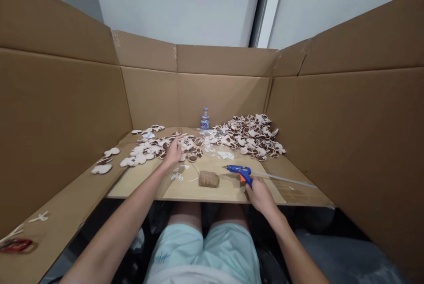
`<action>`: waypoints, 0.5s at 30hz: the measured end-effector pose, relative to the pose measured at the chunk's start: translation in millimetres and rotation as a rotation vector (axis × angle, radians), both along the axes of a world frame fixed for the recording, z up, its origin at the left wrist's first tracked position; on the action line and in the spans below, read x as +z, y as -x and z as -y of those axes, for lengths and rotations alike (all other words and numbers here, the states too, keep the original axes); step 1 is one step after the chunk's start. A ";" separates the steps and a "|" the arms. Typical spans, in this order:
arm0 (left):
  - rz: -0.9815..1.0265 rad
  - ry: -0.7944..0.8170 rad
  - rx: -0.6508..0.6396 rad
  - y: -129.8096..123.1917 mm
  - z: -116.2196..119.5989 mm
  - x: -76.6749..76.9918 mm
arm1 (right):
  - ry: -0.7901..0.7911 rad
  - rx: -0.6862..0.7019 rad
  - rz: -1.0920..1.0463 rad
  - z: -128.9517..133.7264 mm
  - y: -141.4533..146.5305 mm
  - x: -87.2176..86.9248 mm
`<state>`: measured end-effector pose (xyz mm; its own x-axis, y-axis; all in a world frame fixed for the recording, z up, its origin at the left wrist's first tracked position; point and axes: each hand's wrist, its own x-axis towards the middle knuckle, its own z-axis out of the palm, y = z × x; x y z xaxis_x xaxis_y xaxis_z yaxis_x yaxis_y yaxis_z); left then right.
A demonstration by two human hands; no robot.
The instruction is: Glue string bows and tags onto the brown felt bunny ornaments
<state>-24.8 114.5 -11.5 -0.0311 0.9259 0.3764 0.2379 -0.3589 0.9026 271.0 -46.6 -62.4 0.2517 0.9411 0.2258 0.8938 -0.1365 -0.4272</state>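
My right hand (pixel 259 193) is wrapped round the handle of a blue glue gun (pixel 239 170) with an orange trigger, its nozzle pointing left and a long clear stick trailing out behind. My left hand (pixel 174 150) reaches into the pile of white and brown felt pieces (pixel 155 146); its fingertips are too small to tell what they hold, if anything. Between the hands a brown wrapped block (pixel 208 179) lies on the pale board (pixel 139 184). Small white pieces (pixel 176 176) are scattered left of the block.
Cardboard walls (pixel 225 94) enclose the work surface. A water bottle (pixel 205 118) stands at the back beside a large heap of brown and white pieces (pixel 255 136). Loose felt pieces (pixel 102 168) lie at the left. Red-handled scissors (pixel 16 245) rest at the near left.
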 end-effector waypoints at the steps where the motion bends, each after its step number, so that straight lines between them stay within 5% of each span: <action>1: 0.061 0.023 -0.013 0.9 4.1 0.8 | -0.016 0.007 -0.029 -0.8 -0.4 -0.5; 9: 0.499 0.122 -0.174 -4.7 77.9 0.4 | -0.141 0.077 -0.209 -3.3 3.3 -6.5; 15: 0.651 0.225 -0.347 -12.1 136.3 -4.0 | -0.168 0.112 -0.288 6.5 14.7 9.4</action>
<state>-12.7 -21.7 -15.4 0.1243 0.9752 0.1832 -0.4590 -0.1071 0.8819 256.2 -53.1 -53.0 0.2253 0.9220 0.3149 0.7387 0.0491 -0.6722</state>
